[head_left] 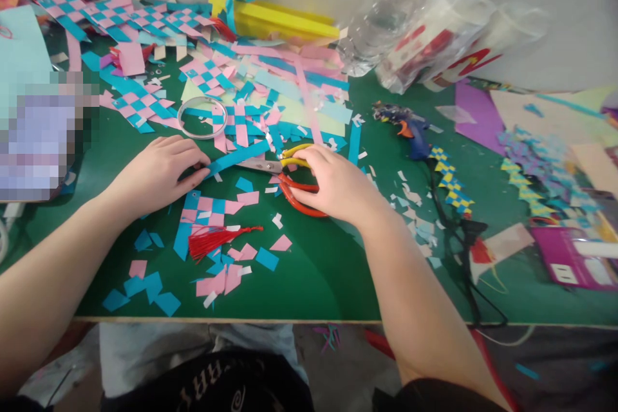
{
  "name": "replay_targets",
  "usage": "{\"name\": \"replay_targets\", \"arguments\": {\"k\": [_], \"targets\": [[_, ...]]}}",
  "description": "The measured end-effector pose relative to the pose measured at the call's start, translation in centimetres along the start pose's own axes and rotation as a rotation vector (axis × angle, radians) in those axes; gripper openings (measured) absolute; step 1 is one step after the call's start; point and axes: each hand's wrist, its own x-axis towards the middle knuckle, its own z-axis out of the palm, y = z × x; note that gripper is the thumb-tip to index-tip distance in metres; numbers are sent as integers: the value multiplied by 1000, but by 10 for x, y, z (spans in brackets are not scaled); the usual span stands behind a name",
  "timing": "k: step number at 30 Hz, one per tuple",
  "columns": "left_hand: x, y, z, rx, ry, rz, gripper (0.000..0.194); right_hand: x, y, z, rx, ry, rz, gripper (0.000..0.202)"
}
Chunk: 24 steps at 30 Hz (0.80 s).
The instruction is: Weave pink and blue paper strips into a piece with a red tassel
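Near the middle of the green table, my left hand (161, 172) pinches the left end of a blue paper strip (234, 158) between thumb and fingers. My right hand (333, 183) has its fingers through the loops of scissors with one yellow and one red handle (302, 203). The scissor blades (261, 165) lie against the strip's right part; whether they are parted is hard to tell. Just below my left hand sits a woven pink and blue paper piece (205, 206), with a red tassel (210, 241) over its lower edge. Small pink and blue scraps (267, 259) surround it.
A roll of clear tape (201, 118) lies above my left hand. Woven pieces (145, 19) and a yellow paper form (280, 19) are at the back. Right of my right hand are a blue glue gun (416, 135), its black cable and wrapped cups (449, 38). A blurred-out device (36, 141) sits left.
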Motion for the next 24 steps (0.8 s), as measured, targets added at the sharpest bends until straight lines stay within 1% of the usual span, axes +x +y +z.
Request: {"name": "replay_targets", "arguments": {"k": [6,13,18,21,24], "targets": [[0,1,3,-49,14,-44,38,1,2,3,48,18,18,39],[0,0,2,-56,18,-34,38,2,5,4,67,10,20,40],[0,0,2,-86,26,-55,41,2,3,3,68,14,42,40],[-1,1,3,-86,31,-69,42,2,4,3,81,42,41,41],[0,1,4,-76,35,-76,41,2,8,5,89,100,53,39]]}}
